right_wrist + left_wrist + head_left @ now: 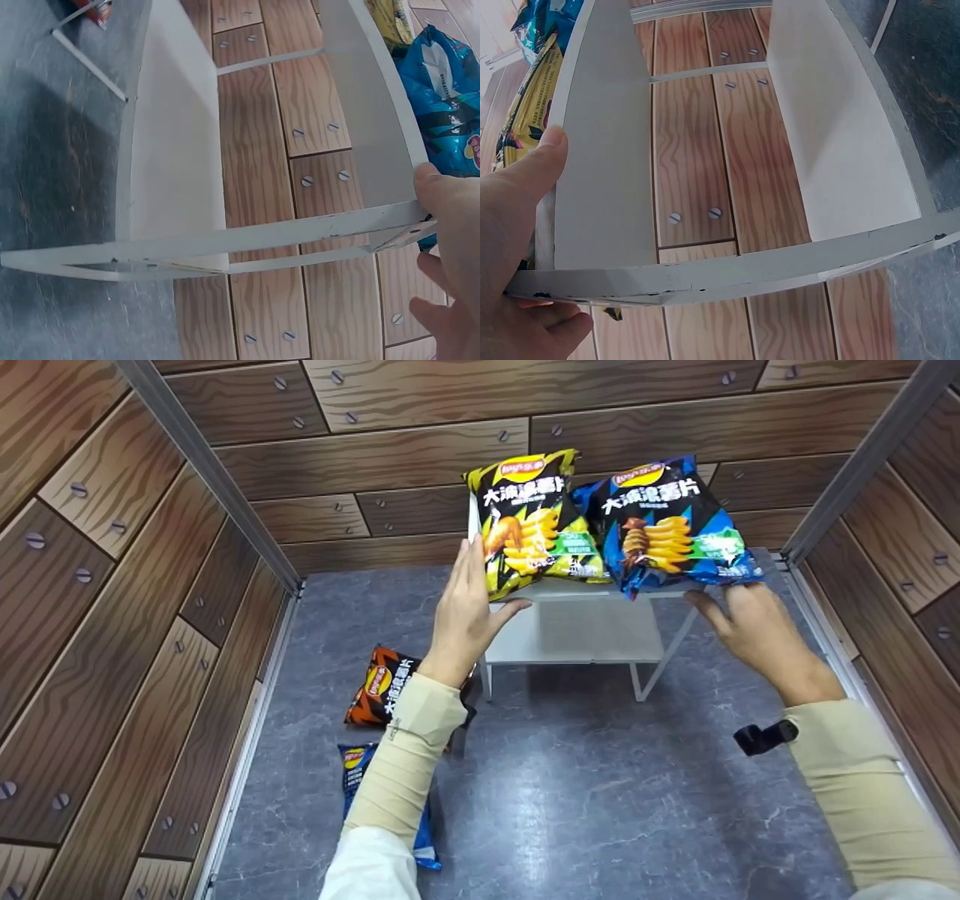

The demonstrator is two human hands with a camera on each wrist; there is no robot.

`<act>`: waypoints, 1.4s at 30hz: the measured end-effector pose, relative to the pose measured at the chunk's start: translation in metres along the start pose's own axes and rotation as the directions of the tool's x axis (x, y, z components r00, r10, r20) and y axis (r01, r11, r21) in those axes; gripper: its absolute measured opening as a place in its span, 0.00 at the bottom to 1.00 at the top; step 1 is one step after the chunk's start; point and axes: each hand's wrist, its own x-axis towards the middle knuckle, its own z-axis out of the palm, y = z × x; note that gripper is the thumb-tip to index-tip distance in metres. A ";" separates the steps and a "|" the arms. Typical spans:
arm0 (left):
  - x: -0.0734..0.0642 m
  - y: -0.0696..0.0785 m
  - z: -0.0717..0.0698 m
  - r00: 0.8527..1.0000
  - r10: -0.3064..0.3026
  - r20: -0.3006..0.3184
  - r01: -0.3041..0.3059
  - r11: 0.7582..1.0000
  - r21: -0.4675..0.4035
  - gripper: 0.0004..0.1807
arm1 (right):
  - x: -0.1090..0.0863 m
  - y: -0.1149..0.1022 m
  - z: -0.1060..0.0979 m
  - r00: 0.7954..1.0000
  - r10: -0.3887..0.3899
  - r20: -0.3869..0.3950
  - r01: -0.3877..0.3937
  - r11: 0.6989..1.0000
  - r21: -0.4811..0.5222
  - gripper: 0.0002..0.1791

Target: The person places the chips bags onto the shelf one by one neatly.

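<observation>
A white two-tier rack [577, 631] stands near the back wall. On its top tier, a yellow-and-black bag of chips [534, 529] and a blue-and-black bag of chips [667, 529] lie side by side, fronts up. My left hand [469, 611] grips the rack's upper left end; the left wrist view shows the thumb [544, 161] over the top edge and fingers curled under the frame. At the upper right end, my right hand [769, 634] holds the frame likewise, its thumb [429, 184] at the corner beside the blue bag.
On the grey floor [562, 810], an orange-and-black bag of chips [367, 694] and another blue bag [427, 840] lie left, partly behind my left arm. Wood-patterned walls [420, 405] enclose the space on three sides. A black wrist camera [765, 737] sticks out from the right sleeve.
</observation>
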 end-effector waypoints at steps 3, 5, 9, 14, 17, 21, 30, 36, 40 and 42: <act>0.000 0.001 0.001 1.000 -0.006 0.007 0.006 1.000 -0.009 0.61 | 0.000 0.000 -0.001 0.998 -0.060 -0.030 0.058 0.997 -0.060 0.23; 0.000 0.001 0.001 1.000 -0.008 0.007 0.009 1.000 -0.017 0.61 | 0.001 0.001 -0.001 0.994 -0.095 -0.045 0.091 0.992 -0.087 0.24; 0.000 0.001 0.000 1.000 -0.011 0.007 0.011 0.999 -0.037 0.62 | 0.003 0.002 -0.002 0.987 -0.152 -0.058 0.144 0.981 -0.129 0.25; -0.004 -0.002 -0.001 1.000 0.003 0.003 -0.003 0.998 -0.065 0.60 | 0.005 0.002 -0.001 0.980 -0.189 -0.067 0.176 0.971 -0.164 0.22; -0.010 -0.005 -0.002 1.000 0.007 0.006 -0.006 0.997 -0.073 0.59 | 0.006 0.001 0.000 0.978 -0.197 -0.066 0.183 0.967 -0.176 0.22; -0.023 -0.011 -0.006 1.000 -0.007 0.016 0.008 0.996 -0.092 0.61 | 0.006 0.002 0.000 0.980 -0.191 -0.060 0.178 0.968 -0.179 0.22; -0.055 -0.039 -0.018 0.995 -0.077 0.069 0.082 0.994 -0.075 0.64 | 0.002 0.002 0.000 0.978 -0.192 -0.078 0.177 0.969 -0.173 0.22; -0.078 -0.060 -0.023 0.975 -0.173 0.137 0.178 0.984 -0.024 0.62 | 0.002 0.000 0.000 0.979 -0.186 -0.084 0.171 0.972 -0.159 0.24; -0.094 -0.071 -0.020 0.968 -0.199 0.155 0.195 0.980 0.042 0.59 | 0.001 0.001 0.000 0.986 -0.150 -0.071 0.139 0.980 -0.142 0.28; -0.102 -0.075 -0.014 0.962 -0.208 0.176 0.198 0.977 0.075 0.57 | 0.001 0.001 0.000 0.988 -0.137 -0.068 0.126 0.983 -0.137 0.29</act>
